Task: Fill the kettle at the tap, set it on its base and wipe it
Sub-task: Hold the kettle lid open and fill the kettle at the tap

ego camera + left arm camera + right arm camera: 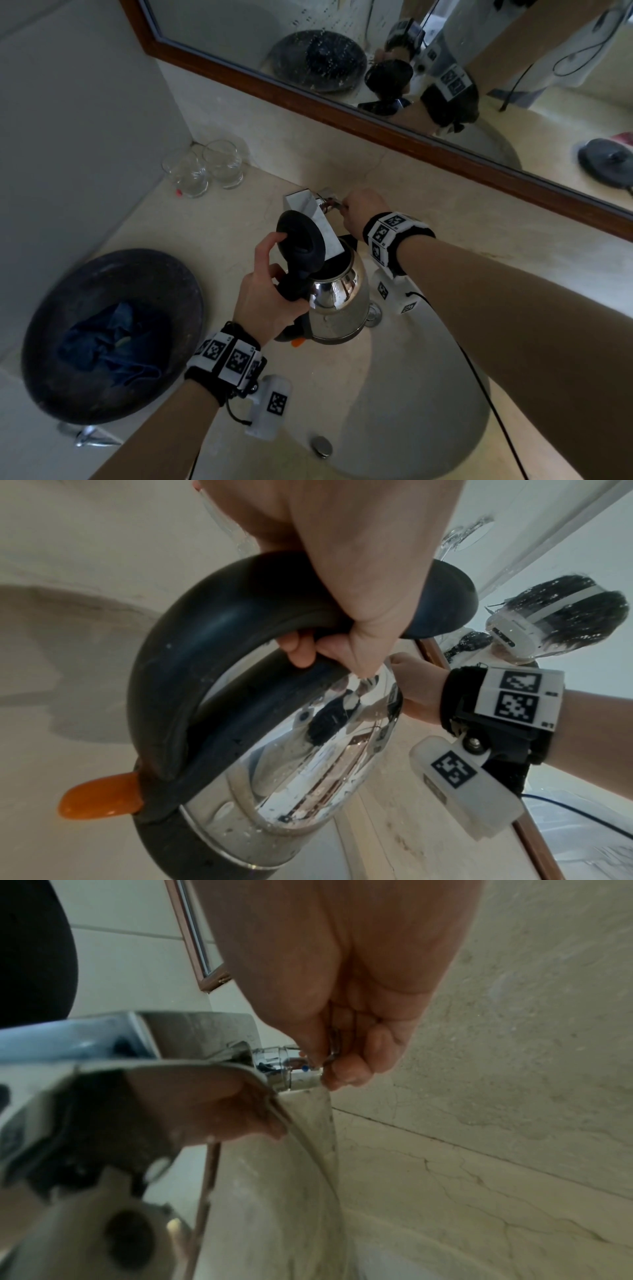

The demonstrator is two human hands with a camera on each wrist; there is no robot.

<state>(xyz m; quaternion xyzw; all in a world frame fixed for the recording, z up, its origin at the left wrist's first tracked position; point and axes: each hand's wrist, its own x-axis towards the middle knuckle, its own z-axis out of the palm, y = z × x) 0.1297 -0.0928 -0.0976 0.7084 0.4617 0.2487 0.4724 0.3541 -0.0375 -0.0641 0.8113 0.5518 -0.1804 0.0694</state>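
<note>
Left hand (265,301): fingers (301,650) curled round black handle of kettle (339,301), thumb raised against open lid (301,240). Kettle held above sink basin (394,394), tilted, mouth directly under square chrome tap spout (310,212). Orange switch (99,796) at foot of handle, below the gripping fingers. Right hand (363,212): fingers (346,1072) pinching thin tap lever (334,1045) at side of tap body, just beyond kettle. Water flow not discernible. Left of left-hand fingers, on counter (239,219): dark round tray (68,377) holding blue cloth (109,346). Further back, in corner: two clear glasses (205,168), side by side. Mirror (411,51) behind tap.
</note>
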